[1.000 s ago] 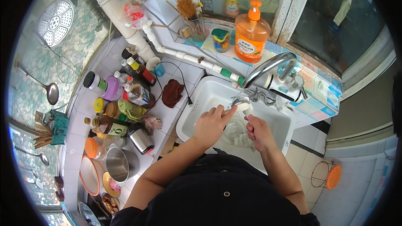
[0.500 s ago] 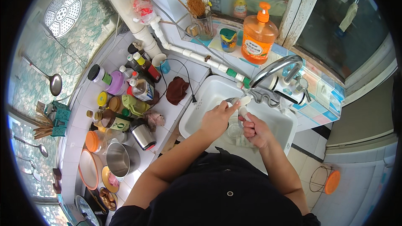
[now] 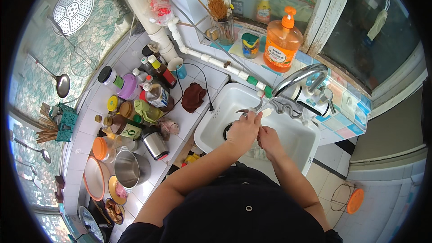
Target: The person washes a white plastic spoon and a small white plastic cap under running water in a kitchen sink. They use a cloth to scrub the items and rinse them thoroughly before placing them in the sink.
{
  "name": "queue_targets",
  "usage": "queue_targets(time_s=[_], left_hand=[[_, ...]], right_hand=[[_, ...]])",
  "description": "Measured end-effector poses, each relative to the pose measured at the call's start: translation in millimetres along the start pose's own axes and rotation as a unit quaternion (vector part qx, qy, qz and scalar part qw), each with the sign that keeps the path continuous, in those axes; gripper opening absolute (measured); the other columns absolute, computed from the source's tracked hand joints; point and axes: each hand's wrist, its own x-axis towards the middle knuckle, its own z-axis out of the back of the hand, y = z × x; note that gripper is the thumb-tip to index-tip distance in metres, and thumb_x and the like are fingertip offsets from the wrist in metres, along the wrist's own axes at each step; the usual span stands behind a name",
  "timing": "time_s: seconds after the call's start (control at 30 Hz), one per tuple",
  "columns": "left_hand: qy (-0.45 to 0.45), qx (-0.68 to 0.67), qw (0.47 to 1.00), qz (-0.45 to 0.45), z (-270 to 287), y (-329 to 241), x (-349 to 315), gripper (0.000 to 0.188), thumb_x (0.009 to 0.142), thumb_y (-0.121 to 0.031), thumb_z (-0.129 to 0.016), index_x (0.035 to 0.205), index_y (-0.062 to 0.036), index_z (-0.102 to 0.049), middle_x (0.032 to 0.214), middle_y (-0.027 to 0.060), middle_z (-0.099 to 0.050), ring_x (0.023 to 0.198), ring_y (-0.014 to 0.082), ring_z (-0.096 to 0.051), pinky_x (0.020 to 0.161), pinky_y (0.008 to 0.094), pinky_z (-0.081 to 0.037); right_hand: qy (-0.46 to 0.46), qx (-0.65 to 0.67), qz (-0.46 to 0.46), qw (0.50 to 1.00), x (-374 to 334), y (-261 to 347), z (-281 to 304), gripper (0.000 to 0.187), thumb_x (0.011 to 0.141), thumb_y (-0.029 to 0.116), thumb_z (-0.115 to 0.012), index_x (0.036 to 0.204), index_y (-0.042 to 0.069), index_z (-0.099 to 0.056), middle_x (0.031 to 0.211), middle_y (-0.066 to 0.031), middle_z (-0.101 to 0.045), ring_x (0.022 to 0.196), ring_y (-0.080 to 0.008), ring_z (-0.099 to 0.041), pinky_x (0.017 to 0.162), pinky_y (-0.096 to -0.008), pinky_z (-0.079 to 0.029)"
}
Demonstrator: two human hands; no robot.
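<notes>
Over the white sink (image 3: 202, 130), both my hands are close together at a white spoon-shaped utensil (image 3: 267, 112). Its pale rounded end pokes out past my fingers, below the curved chrome faucet (image 3: 300, 73). My left hand (image 3: 244, 130) is closed, its fingertips pressed around the utensil. Just below it, my right hand (image 3: 269, 140) is closed around the lower part, which the fingers mostly cover. A curved metallic edge (image 3: 244, 110) shows beside my left fingertips; what it belongs to is hidden. Something translucent (image 3: 257, 153) lies in the basin under my hands, partly covered.
On the ledge stand an orange pump bottle (image 3: 282, 45), a patterned cup (image 3: 250, 46) and a glass jar with a brush (image 3: 220, 27). Bottles, a steel pot (image 3: 130, 170), a steel flask (image 3: 155, 144) and a brown cloth (image 3: 194, 98) crowd the left counter.
My left hand has moved toward the right one, and the right hand has turned and drawn in. More of the utensil is covered now. A dark drain ring shows beside my left hand.
</notes>
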Motion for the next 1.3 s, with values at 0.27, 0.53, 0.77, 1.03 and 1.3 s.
queue_targets(time_s=[0.27, 0.53, 0.77, 1.03, 1.3], left_hand=[[-0.018, 0.000, 0.999, 0.026, 13.2, 42.6, -8.0, 0.057, 0.074, -0.009, -0.055, 0.130, -0.0147, -0.044, 0.089, 0.0079, -0.043, 0.074, 0.0195, -0.055, 0.057, 0.0299, -0.051], [0.000, -0.092, 0.996, -0.004, 3.4, 22.9, -18.9, 0.059, 0.073, -0.004, -0.054, 0.131, -0.0128, -0.044, 0.090, 0.0069, -0.043, 0.078, 0.0221, -0.054, 0.061, 0.0319, -0.051], [-0.003, -0.118, 0.993, -0.028, 5.4, 30.0, -16.6, 0.060, 0.072, -0.004, -0.053, 0.131, -0.0121, -0.044, 0.091, 0.0063, -0.044, 0.079, 0.0211, -0.055, 0.060, 0.0304, -0.050], [-0.026, -0.149, 0.988, -0.042, 4.5, 34.9, -21.4, 0.058, 0.072, -0.002, -0.052, 0.129, -0.0124, -0.047, 0.090, 0.0050, -0.047, 0.078, 0.0215, -0.056, 0.059, 0.0307, -0.051], [-0.027, -0.201, 0.979, -0.015, 2.3, 32.0, -23.8, 0.056, 0.073, 0.000, -0.049, 0.128, -0.0123, -0.047, 0.089, 0.0057, -0.047, 0.078, 0.0232, -0.057, 0.056, 0.0325, -0.050]], right_hand=[[-0.033, 0.074, -0.050, 0.995, 0.4, 6.2, 11.3, 0.026, 0.088, 0.026, -0.052, 0.088, 0.000, -0.054, 0.057, 0.0033, -0.039, 0.043, -0.0061, -0.032, 0.040, -0.0222, -0.025], [-0.021, 0.107, -0.044, 0.993, -1.9, 8.9, 13.1, 0.022, 0.088, 0.024, -0.051, 0.085, 0.002, -0.054, 0.056, 0.0028, -0.041, 0.043, -0.0060, -0.034, 0.038, -0.0217, -0.024], [0.037, 0.180, -0.073, 0.980, -3.5, 16.5, 16.4, 0.025, 0.088, 0.025, -0.052, 0.091, -0.001, -0.053, 0.056, 0.0047, -0.036, 0.043, -0.0051, -0.030, 0.039, -0.0208, -0.021], [0.108, 0.252, -0.138, 0.952, -1.7, 17.0, 21.2, 0.031, 0.093, 0.028, -0.047, 0.099, -0.002, -0.053, 0.055, 0.0078, -0.028, 0.044, -0.0047, -0.023, 0.041, -0.0196, -0.020], [0.099, 0.219, -0.090, 0.967, -6.9, 15.5, 19.4, 0.030, 0.091, 0.028, -0.049, 0.096, -0.002, -0.051, 0.056, 0.0066, -0.032, 0.045, -0.0050, -0.026, 0.041, -0.0207, -0.021]])
